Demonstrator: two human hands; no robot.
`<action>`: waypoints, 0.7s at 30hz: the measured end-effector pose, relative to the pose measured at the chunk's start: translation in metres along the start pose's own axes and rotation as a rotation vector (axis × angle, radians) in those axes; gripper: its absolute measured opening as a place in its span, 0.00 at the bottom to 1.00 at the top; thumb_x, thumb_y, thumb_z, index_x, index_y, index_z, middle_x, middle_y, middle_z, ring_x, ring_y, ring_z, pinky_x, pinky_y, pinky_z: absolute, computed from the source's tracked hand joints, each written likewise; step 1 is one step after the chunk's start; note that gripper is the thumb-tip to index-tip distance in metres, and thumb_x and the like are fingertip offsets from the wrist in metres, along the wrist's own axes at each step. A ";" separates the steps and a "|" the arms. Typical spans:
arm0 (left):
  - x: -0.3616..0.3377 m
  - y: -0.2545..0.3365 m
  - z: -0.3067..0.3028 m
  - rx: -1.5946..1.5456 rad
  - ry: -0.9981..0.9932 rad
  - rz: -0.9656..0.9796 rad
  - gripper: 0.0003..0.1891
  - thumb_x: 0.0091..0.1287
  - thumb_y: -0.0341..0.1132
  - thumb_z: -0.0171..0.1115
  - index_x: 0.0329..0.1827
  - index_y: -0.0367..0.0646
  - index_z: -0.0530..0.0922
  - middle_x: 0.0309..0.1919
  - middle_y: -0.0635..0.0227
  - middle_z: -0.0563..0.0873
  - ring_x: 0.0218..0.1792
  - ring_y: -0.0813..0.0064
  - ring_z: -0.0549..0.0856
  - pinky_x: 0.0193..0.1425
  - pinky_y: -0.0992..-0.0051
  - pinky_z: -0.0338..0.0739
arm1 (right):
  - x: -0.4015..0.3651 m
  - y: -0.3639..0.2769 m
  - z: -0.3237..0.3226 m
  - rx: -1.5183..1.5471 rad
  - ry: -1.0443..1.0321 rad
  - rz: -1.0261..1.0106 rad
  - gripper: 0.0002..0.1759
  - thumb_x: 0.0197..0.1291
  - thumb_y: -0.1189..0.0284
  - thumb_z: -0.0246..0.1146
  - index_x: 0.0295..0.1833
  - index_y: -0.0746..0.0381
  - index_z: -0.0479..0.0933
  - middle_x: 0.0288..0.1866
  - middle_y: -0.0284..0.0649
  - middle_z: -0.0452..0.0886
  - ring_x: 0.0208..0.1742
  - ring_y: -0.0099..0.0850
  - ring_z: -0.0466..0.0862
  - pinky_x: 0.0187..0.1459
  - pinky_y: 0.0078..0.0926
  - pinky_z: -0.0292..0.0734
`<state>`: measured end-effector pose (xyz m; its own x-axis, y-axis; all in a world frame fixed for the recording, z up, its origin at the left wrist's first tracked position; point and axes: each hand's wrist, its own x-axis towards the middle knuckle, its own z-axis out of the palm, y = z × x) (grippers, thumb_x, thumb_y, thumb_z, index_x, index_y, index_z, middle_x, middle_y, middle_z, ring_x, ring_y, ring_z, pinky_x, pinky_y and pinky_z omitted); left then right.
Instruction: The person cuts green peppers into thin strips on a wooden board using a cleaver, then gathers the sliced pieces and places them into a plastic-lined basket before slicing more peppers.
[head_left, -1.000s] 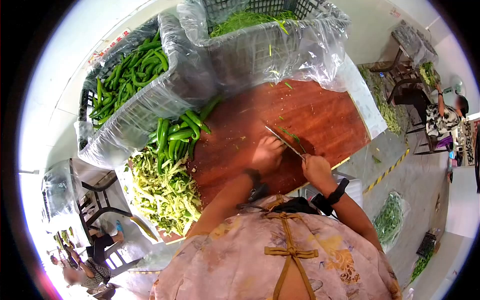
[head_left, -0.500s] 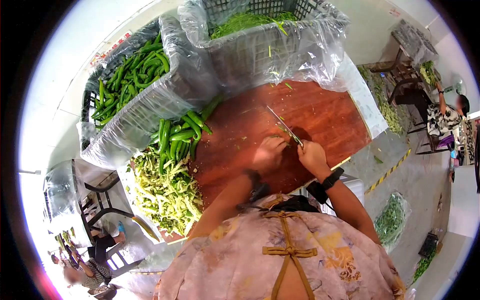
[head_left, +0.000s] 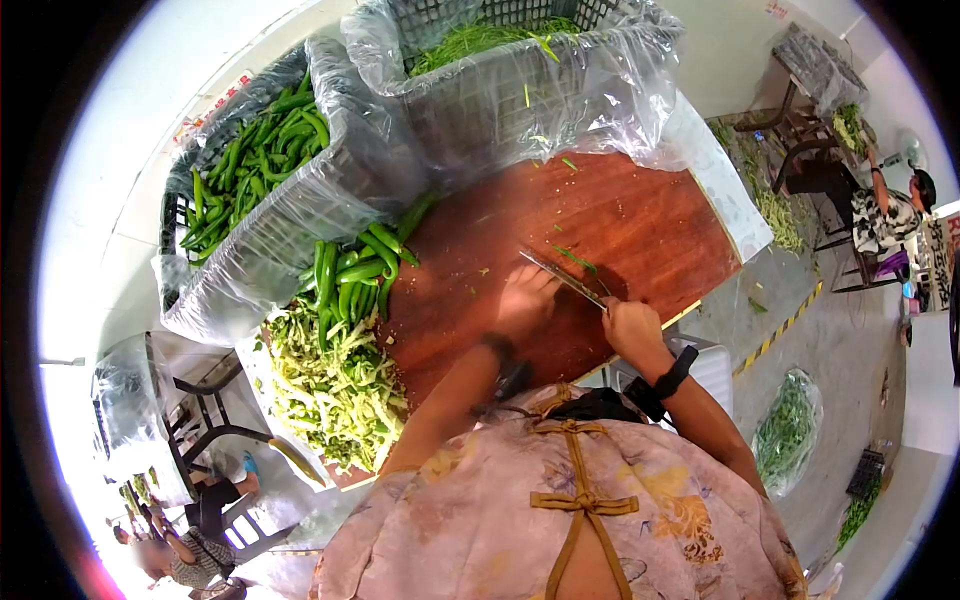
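My right hand (head_left: 634, 332) grips a knife (head_left: 566, 281) by its handle, the blade pointing up and left over the reddish-brown cutting board (head_left: 660, 225). Left of the blade, low over the board, is my left hand (head_left: 526, 302); motion smears its fingers, and anything in them is hidden. Thin green shreds (head_left: 575, 259) lie just beyond the blade. Whole green chili peppers (head_left: 350, 272) are piled at the board's left edge. Below them sits a heap of pale green cut pepper pieces (head_left: 332, 390).
Plastic-lined crates stand behind the board, one with green peppers (head_left: 255, 165), another with fine green shreds (head_left: 485, 48). A bag of greens (head_left: 787, 432) lies on the floor at right. Other people sit at right (head_left: 885, 215) and lower left (head_left: 195, 555).
My left hand has moved slightly left and up, away from my right hand. The knife has swung to a flatter angle, and green shreds now show beyond its blade.
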<state>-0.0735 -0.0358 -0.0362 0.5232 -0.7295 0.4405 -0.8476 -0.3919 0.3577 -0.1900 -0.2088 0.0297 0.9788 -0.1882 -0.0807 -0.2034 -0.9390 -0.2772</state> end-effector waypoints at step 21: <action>-0.002 -0.005 0.007 -0.060 0.029 0.002 0.18 0.48 0.29 0.61 0.45 0.43 0.80 0.43 0.65 0.79 0.48 0.63 0.77 0.53 0.64 0.71 | 0.028 -0.008 0.005 0.037 -0.002 0.026 0.10 0.60 0.68 0.56 0.40 0.62 0.79 0.27 0.53 0.80 0.30 0.52 0.81 0.33 0.49 0.76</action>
<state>-0.0704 -0.0364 -0.0448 0.5248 -0.7135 0.4642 -0.8421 -0.3555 0.4056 -0.1611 -0.2051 0.0250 0.9731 -0.2119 -0.0904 -0.2297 -0.9224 -0.3105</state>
